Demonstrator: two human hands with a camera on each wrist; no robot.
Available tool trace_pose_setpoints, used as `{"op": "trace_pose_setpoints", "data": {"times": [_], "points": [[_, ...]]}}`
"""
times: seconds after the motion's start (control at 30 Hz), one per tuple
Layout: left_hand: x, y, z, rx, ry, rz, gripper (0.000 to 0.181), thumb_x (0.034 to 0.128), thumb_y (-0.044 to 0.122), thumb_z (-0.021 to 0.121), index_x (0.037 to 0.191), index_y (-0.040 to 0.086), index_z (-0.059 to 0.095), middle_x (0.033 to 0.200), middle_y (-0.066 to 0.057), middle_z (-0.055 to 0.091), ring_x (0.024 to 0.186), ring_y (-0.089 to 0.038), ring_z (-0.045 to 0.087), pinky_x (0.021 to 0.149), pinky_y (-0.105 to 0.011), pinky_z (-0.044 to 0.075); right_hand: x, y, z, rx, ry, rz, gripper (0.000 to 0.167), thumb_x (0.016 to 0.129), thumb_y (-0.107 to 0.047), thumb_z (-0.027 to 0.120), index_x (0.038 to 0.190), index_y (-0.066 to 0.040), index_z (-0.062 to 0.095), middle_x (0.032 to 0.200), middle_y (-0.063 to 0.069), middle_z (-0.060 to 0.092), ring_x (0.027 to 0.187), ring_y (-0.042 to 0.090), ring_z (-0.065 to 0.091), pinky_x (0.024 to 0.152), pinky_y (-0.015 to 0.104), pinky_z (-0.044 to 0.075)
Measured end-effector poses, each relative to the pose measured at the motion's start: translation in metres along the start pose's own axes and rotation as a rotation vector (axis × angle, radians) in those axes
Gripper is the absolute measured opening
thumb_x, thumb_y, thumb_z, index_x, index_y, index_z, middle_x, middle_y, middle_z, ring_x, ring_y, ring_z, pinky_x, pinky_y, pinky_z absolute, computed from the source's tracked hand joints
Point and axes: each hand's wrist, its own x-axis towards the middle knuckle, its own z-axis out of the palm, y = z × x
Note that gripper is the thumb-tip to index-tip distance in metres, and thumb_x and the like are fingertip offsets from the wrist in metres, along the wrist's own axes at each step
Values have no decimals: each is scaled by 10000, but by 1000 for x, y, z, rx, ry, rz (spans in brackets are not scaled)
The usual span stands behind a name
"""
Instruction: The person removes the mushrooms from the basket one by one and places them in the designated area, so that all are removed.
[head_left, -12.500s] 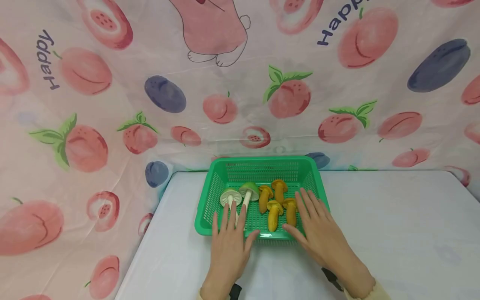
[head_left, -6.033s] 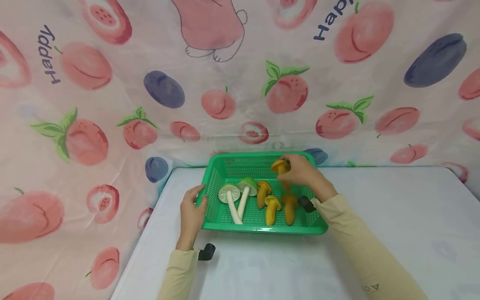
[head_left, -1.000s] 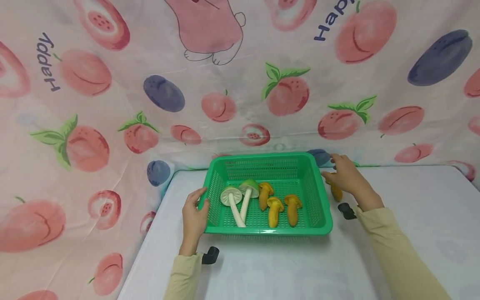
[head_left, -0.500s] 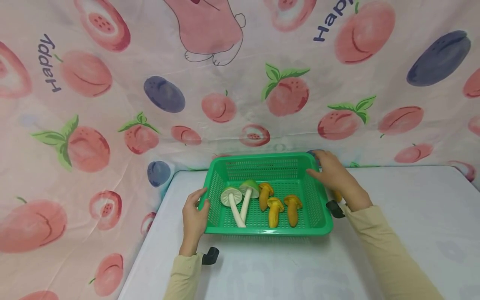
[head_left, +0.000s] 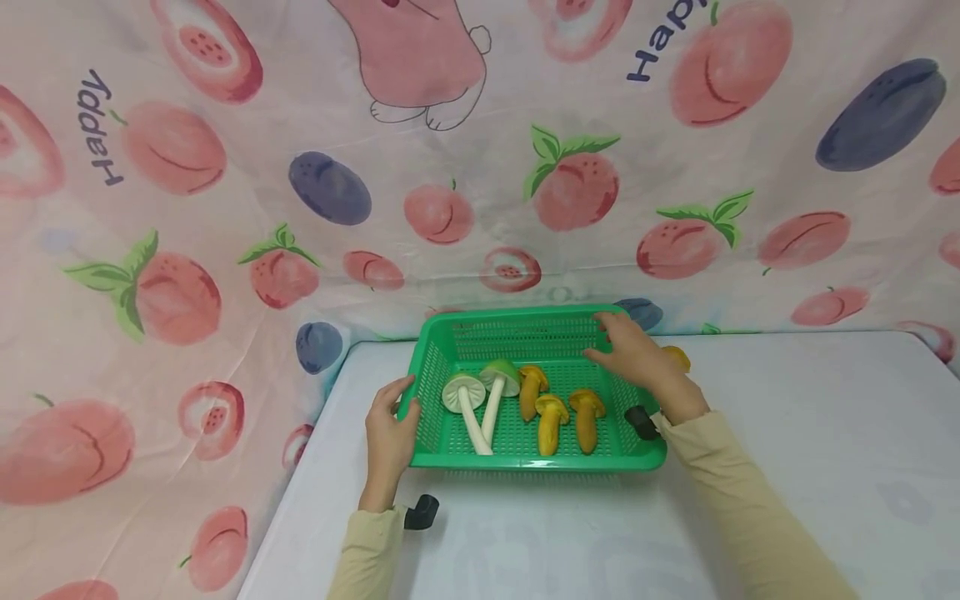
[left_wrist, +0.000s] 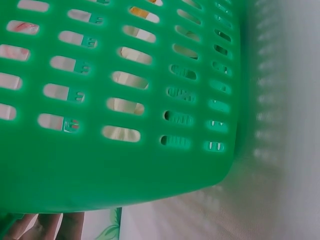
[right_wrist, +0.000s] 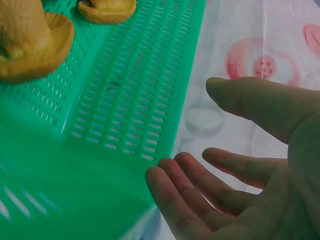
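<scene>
My left hand holds the left rim of a green perforated plastic basket. In the left wrist view the basket's wall fills most of the frame, with fingertips just showing below it. Over the basket's right end hovers my right hand, fingers spread and nothing between them. Inside lie two white-stemmed mushrooms with green caps and three yellow-brown mushrooms. Another yellow mushroom sits on the table right of the basket, partly hidden behind my right hand.
A white-covered table bears the basket. Behind it hangs a pink fruit-print cloth, which also runs down the left side. Dark wrist cameras are worn at both cuffs.
The right hand carried one yellow mushroom out of the basket to the table on the right. It then let go and moved left, back over the basket. The left hand stayed at the rim.
</scene>
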Motion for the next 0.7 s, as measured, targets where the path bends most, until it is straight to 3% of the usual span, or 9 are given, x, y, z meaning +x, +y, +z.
{"op": "trace_pose_setpoints", "data": {"times": [0.33, 0.7], "points": [[-6, -3, 4, 0, -23, -33, 376, 948, 35, 606, 1321, 69, 634, 1397, -116, 558, 1298, -284, 509, 1023, -471, 458, 5, 4, 17, 19, -43, 17, 608, 999, -176, 586, 1449, 141, 329, 1322, 348, 462, 1187, 463, 514, 951, 548, 485], [1, -1, 0, 19, -9, -16, 380, 946, 27, 605, 1323, 69, 634, 1389, -118, 564, 1283, -281, 519, 1017, -462, 461, 25, -5, 35, 31, -79, 3, 595, 992, -169, 591, 1431, 151, 349, 1319, 342, 496, 1204, 442, 513, 975, 540, 472]]}}
